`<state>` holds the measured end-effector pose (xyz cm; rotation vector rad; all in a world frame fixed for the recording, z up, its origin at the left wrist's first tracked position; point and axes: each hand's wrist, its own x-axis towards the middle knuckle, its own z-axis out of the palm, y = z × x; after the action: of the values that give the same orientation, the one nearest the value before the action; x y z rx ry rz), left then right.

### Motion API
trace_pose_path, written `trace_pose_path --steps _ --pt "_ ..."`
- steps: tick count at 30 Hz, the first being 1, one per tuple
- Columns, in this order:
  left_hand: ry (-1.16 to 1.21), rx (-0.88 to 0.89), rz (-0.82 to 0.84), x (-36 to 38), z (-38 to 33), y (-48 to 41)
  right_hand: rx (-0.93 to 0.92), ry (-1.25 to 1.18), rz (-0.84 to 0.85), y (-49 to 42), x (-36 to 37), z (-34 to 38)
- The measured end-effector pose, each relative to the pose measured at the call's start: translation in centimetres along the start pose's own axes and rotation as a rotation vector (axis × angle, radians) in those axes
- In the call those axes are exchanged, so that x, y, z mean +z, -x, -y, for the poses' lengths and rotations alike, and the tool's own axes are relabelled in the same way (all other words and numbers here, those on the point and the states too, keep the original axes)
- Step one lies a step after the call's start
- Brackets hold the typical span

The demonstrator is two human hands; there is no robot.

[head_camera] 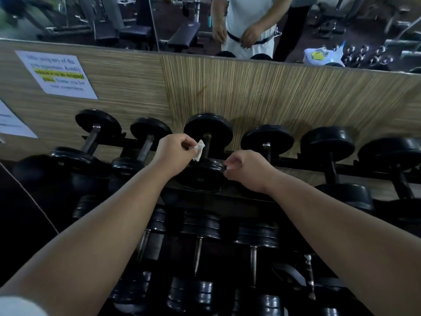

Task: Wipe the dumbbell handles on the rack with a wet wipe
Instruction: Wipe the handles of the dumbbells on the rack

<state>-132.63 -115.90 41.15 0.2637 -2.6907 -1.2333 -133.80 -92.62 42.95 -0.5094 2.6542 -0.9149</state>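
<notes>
Pinched in the left hand point(175, 151), the wipe point(198, 149) hangs just beside the middle dumbbell's handle point(206, 144); the right hand point(247, 169), curled closed and apparently empty, could steady it while the wipe wraps fully around.

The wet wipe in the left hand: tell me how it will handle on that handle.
The wet wipe looks thin and floppy, drooping from the left hand, so it probably bunches. Likely very light. It should wrap the narrow handle easily.

Light: we see dim, bluish | lower rack point(205, 258) nearly black | blur: soft throughout | edges: wide-angle bowing
</notes>
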Motion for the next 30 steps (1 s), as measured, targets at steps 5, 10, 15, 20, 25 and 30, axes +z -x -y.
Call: trace_pose_path --steps 5,10,15,20,25,30 --pt "0.072 -0.027 -0.054 1.8 -2.4 0.0 -0.029 -0.055 -0.016 -0.9 -1.7 -0.8" --pt "0.489 -0.188 -0.047 3.9 -5.1 2.1 -0.015 -0.308 0.048 -0.8 -2.4 -0.9" --pt "0.703 -0.3 -0.063 5.2 -7.3 4.3 0.004 -0.564 0.073 0.0 -2.6 -1.4" --pt "0.412 -0.283 -0.032 5.4 -7.0 5.2 0.082 -0.759 0.018 -0.9 -2.3 -1.5" --pt "0.054 -0.102 0.044 5.3 -4.6 3.4 0.066 -0.821 -0.027 -2.9 -1.8 -1.3" --pt "-0.134 -0.076 -0.013 5.9 -1.2 1.2 0.184 -0.781 -0.141 -7.8 -0.2 -2.4"
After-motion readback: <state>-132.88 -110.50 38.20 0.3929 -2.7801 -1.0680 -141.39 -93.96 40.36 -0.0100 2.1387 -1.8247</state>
